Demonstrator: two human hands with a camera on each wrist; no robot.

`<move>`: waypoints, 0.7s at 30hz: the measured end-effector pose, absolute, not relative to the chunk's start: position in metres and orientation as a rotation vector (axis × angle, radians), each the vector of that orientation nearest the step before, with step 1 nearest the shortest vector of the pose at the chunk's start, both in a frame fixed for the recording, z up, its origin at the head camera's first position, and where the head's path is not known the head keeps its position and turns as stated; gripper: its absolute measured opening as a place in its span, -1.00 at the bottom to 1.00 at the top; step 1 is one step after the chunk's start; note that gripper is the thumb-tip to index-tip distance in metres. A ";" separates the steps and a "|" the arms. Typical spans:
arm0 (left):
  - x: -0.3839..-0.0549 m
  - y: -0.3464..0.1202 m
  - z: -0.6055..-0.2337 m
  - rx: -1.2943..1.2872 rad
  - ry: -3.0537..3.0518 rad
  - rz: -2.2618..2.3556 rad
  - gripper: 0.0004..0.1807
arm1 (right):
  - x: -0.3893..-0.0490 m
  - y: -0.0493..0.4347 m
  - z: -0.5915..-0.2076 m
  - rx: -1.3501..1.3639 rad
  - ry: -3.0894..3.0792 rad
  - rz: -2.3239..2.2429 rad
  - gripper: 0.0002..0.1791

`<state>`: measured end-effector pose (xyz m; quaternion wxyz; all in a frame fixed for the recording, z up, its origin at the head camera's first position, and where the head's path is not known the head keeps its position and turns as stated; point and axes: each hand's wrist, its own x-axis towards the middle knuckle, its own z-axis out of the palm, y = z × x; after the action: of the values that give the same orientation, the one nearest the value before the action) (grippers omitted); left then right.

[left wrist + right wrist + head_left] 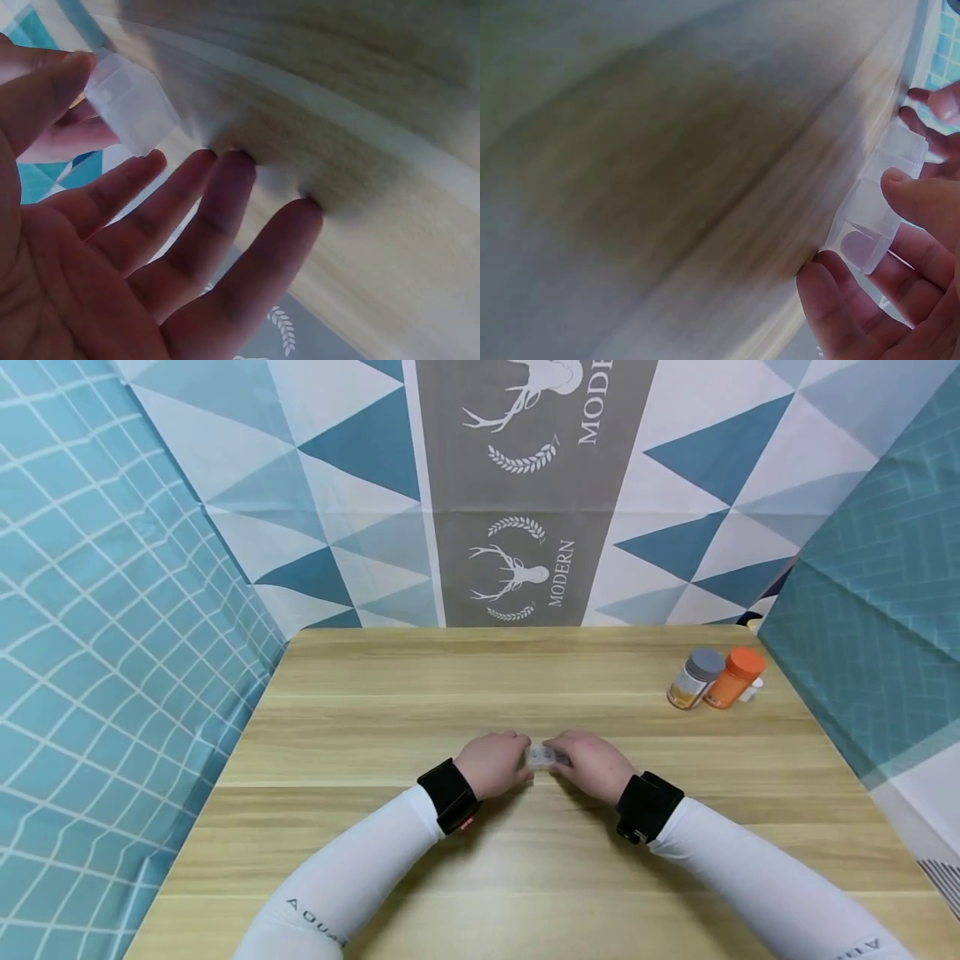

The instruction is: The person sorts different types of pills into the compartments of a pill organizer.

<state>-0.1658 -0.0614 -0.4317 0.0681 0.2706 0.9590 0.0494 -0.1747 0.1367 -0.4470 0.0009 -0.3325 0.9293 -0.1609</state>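
Note:
In the middle of the table, a small translucent plastic pill box (542, 757) lies between both hands. Its row of compartments shows in the right wrist view, where a round pinkish shape appears within the end compartment of the pill box (877, 199). My right hand (596, 766) grips one end, thumb on top and fingers around the far side. At the other end, my left hand (491, 764) pinches the box between thumb and index finger. The left hand's other fingers (225, 202) spread with their tips at the tabletop.
A grey-capped bottle (696, 678) and an orange bottle (735, 678) stand at the table's back right, with a small white item (752, 690) beside them. The wooden table (420, 685) meets a patterned cloth (375, 527) behind and tiled-print cloth (97, 610) on the left.

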 end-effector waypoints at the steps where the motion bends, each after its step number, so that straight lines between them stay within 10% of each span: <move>1: -0.167 -0.060 -0.432 0.826 2.898 0.155 -0.57 | -0.175 0.136 -0.448 -1.042 2.916 -0.512 -0.65; 21: -0.182 -0.068 -0.425 0.871 2.772 0.391 -0.79 | -0.184 0.131 -0.450 -1.019 2.864 -0.576 -0.64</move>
<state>-0.1822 -0.0682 -0.4248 0.1045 0.2953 0.9404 0.1327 -0.1835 0.1312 -0.4499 0.0239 -0.3294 0.9254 -0.1860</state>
